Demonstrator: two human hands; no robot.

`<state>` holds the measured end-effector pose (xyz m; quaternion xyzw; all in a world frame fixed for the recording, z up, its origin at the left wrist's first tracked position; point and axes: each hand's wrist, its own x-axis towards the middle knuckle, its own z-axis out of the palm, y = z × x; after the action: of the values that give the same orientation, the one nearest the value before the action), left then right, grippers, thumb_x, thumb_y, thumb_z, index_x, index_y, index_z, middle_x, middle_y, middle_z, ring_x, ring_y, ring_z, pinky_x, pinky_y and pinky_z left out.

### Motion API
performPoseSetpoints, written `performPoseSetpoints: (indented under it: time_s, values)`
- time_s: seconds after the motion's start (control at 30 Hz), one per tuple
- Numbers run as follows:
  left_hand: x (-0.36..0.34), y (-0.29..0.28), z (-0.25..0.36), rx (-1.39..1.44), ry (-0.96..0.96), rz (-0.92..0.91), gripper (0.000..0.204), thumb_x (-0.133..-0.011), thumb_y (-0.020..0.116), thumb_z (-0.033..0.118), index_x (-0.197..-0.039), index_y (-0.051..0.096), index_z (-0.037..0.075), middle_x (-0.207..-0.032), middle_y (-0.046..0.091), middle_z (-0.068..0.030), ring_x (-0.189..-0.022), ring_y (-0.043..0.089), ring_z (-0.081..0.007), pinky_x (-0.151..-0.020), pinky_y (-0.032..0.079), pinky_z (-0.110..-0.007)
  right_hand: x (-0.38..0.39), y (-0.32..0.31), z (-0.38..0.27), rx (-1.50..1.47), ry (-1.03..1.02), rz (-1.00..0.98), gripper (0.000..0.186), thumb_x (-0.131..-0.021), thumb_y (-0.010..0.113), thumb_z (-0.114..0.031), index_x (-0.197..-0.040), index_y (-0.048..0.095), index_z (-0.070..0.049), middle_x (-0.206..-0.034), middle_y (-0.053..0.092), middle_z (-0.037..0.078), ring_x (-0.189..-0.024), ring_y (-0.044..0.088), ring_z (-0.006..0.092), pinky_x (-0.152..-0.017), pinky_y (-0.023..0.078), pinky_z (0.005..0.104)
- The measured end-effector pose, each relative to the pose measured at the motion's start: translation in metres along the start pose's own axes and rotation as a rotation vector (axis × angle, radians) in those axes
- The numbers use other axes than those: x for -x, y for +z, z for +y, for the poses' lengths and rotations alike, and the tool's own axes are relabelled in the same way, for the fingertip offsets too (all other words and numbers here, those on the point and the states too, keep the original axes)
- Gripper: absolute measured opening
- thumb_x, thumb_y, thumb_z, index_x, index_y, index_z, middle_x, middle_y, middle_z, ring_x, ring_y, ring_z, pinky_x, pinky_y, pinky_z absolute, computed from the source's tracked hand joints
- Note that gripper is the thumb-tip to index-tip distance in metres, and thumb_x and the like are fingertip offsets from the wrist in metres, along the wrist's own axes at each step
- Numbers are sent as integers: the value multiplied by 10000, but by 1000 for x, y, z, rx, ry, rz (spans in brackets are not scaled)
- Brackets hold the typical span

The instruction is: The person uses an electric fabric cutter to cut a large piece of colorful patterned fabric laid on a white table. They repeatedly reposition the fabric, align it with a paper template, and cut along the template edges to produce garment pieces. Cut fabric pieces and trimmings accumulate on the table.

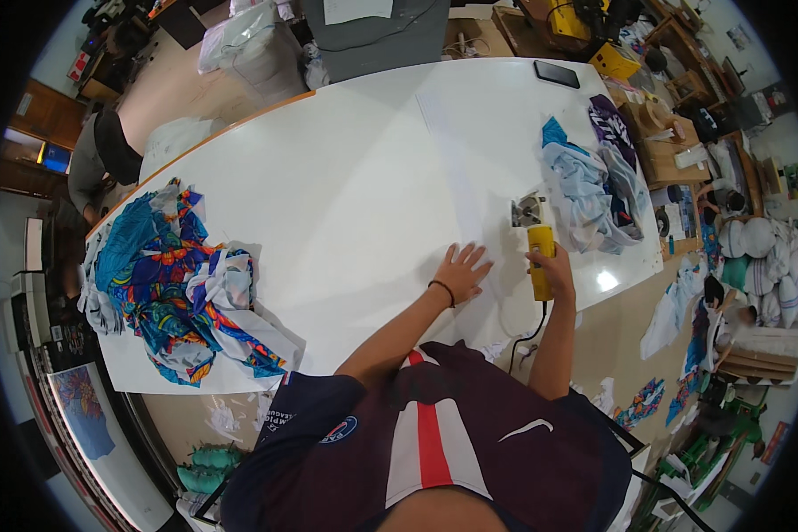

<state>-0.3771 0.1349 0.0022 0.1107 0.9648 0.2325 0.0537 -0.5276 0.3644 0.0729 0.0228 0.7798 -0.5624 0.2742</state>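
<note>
Clamps right grip round cutter at three o'clock on bench, partly hidden behind its body; loses cord behind shirt. Lays left grip flat at four, fingers apart. Shows cloth bunched at two, patterned heap at nine.

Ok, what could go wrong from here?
The left hand is spread on the table near the yellow power tool in the right hand; a sideways slip might injure it. The black cord runs toward the shirt and could snag. The pale fabric beside the tool might catch.
</note>
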Motion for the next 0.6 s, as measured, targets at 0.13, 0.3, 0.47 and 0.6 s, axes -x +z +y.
performPoseSetpoints:
  time_s: [0.13,0.3,0.47,0.6]
  values:
    - [14,15,-23,78,66,-329,404,-910,698,263,-1292,646,140,-1421,624,-134,-1320,576,-346,-1071,489,-438,-32,7,-5,84,19,-82,401,-788,841,-164,-1086,644,16,-833,663,78,-627,662,192,-584,579,336]
    - [169,-20,-57,635,-252,-360,282,-845,643,94,-1121,697,76,-945,743,-181,-946,721,-372,-875,573,-451,-110,-27,21,313,15,-58,603,-777,842,-302,-1236,664,45,-988,724,128,-835,701,220,-731,567,381]
    - [392,-9,-53,654,-731,-726,366,-900,629,274,-1191,745,85,-1100,773,-171,-957,734,-314,-900,567,-448,-149,-62,-16,433,-160,-89,544,-809,805,-326,-1207,703,30,-985,712,94,-864,640,203,-810,510,347]
    - [587,89,-11,720,-1064,-1508,335,-932,635,335,-1078,790,76,-986,786,-111,-902,735,-297,-829,582,-496,-178,-54,-8,662,-252,159,494,-862,796,-390,-1158,713,-3,-1011,728,133,-824,665,273,-773,524,393]
